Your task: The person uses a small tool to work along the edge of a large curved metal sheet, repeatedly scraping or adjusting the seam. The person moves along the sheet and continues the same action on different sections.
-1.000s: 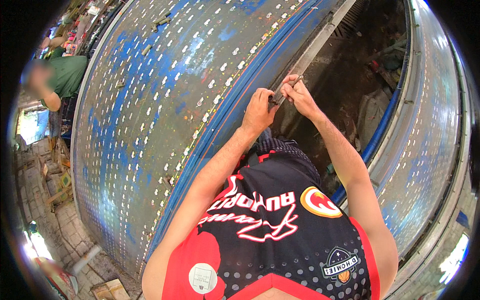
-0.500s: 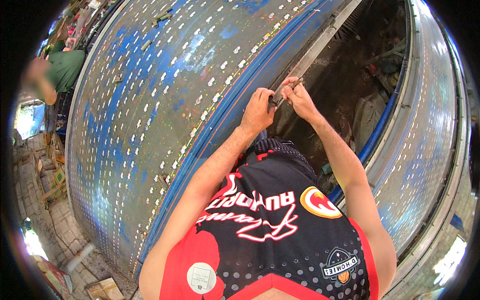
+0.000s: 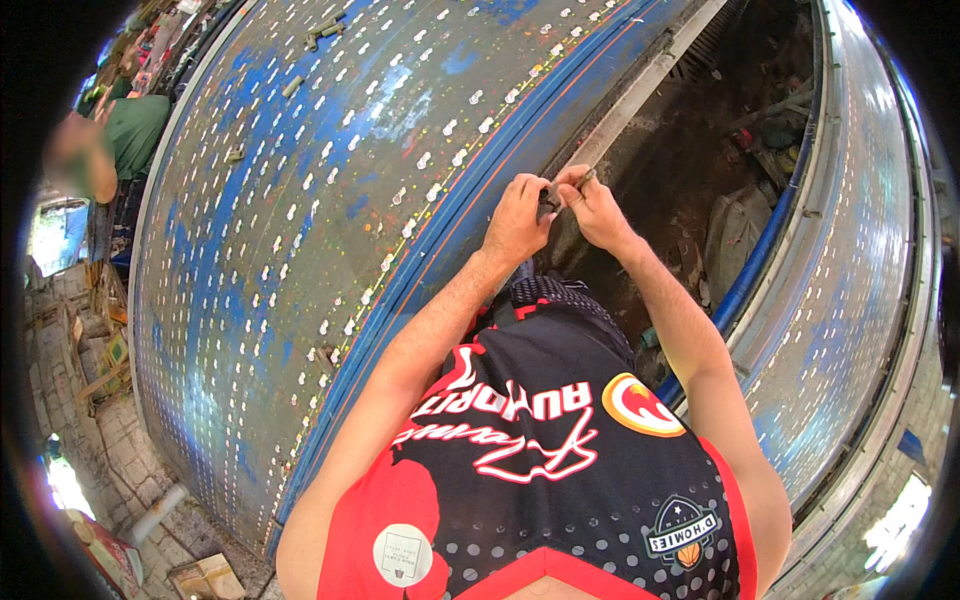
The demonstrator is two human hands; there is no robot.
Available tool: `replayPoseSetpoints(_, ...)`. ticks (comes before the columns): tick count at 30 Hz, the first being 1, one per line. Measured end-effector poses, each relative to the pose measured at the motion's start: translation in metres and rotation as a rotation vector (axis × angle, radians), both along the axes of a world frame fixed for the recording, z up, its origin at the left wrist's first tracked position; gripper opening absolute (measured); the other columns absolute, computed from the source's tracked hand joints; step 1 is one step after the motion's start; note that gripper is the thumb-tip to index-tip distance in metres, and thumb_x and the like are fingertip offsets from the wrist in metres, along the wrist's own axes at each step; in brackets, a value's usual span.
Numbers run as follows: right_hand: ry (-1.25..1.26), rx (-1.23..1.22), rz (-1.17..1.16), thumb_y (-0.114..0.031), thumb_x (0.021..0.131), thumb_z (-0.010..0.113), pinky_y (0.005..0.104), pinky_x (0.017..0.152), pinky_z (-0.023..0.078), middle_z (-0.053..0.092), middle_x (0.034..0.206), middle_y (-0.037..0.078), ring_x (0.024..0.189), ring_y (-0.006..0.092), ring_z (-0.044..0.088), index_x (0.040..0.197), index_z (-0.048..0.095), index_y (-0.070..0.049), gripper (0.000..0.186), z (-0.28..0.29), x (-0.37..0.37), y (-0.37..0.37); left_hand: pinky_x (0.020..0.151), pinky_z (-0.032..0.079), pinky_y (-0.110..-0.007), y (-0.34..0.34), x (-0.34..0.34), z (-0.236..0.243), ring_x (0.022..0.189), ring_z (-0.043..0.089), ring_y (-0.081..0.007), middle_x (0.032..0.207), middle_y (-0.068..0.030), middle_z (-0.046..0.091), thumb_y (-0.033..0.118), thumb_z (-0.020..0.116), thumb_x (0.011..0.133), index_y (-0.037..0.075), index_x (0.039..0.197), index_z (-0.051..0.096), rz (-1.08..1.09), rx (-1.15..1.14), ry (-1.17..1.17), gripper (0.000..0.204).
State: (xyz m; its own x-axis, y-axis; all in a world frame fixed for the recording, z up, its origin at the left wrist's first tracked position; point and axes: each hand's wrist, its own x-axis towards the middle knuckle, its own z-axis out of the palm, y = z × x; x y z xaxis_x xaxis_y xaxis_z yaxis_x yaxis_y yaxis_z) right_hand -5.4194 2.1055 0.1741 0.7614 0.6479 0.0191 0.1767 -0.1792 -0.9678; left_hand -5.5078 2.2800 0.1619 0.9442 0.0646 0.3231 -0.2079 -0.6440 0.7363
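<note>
My left hand (image 3: 518,218) is curled at the edge of the long table, its fingers closed round a small dark metal piece (image 3: 548,197). My right hand (image 3: 598,210) is right beside it, pinching a thin brownish rod-like tool (image 3: 586,177) between thumb and fingers. The tool's inner end lies at the dark piece; the fingers hide most of both. Under and beyond my hands runs a pale metal rail (image 3: 640,100) along the table's edge.
A long grey printing table (image 3: 330,220) with blue stains and rows of white marks spreads to my left. Small greenish cylinders (image 3: 325,35) lie on it. Another marked table (image 3: 830,320) edged with a blue pipe (image 3: 735,300) curves on my right. A person in green (image 3: 135,135) is at far left.
My right hand has moved slightly down and left, closer to my left hand, and its tool has shifted with it. My left hand stays nearly in place.
</note>
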Motion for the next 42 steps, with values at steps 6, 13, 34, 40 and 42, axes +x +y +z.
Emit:
replayPoseSetpoints(6, -0.252, -0.059, 0.148, 0.000, 0.101, 0.062, 0.0434, 0.089, 0.056, 0.071, 0.106, 0.019, 0.101, 0.0383, 0.071, 0.117, 0.063, -0.003, 0.017, 0.015, -0.017, 0.005, 0.100, 0.051, -0.049, 0.002, 0.002, -0.006, 0.117, 0.059, -0.0435, 0.120, -0.0199, 0.057, -0.006, 0.079, 0.075, 0.004, 0.124, 0.055, -0.028, -0.014, -0.035, 0.055)
replayPoseSetpoints(13, -0.316, -0.089, 0.094, 0.007, 0.096, 0.061, 0.0432, 0.089, 0.057, 0.070, 0.105, 0.019, 0.100, 0.0374, 0.071, 0.114, 0.064, -0.003, 0.021, 0.012, -0.024, 0.008, 0.100, 0.050, -0.050, 0.002, 0.002, -0.007, 0.117, 0.059, -0.0433, 0.120, -0.0196, 0.058, -0.007, 0.077, 0.077, 0.004, 0.123, 0.055, -0.028, -0.038, -0.037, 0.053)
replayPoseSetpoints(34, -0.851, -0.167, 0.452, -0.003, 0.076, 0.072, 0.0452, 0.088, 0.055, 0.062, 0.105, 0.010, 0.099, 0.0336, 0.064, 0.124, 0.060, -0.015, 0.051, 0.005, -0.030, -0.005, 0.099, 0.051, -0.049, 0.006, 0.000, -0.008, 0.116, 0.059, -0.0434, 0.120, -0.0204, 0.058, 0.000, 0.074, 0.078, 0.004, 0.126, 0.057, -0.033, -0.007, -0.023, 0.051)
replayPoseSetpoints(40, -0.801, -0.152, 0.424, -0.004, 0.073, 0.074, 0.0445, 0.089, 0.055, 0.062, 0.104, 0.009, 0.098, 0.0332, 0.064, 0.125, 0.061, -0.013, 0.055, 0.006, -0.045, -0.031, 0.097, 0.052, -0.048, 0.000, 0.001, -0.001, 0.114, 0.061, -0.0420, 0.119, -0.0189, 0.059, 0.008, 0.084, 0.082, 0.004, 0.125, 0.058, 0.009, -0.028, 0.050, 0.050)
replayPoseSetpoints(42, -0.753, -0.149, 0.398, -0.001, 0.071, 0.074, 0.0458, 0.090, 0.055, 0.063, 0.104, 0.010, 0.098, 0.0336, 0.065, 0.126, 0.061, -0.011, 0.057, 0.002, -0.050, -0.035, 0.098, 0.052, -0.048, 0.001, 0.001, 0.000, 0.114, 0.061, -0.0419, 0.120, -0.0192, 0.058, 0.007, 0.084, 0.082, 0.003, 0.125, 0.058, 0.004, -0.017, 0.076, 0.051)
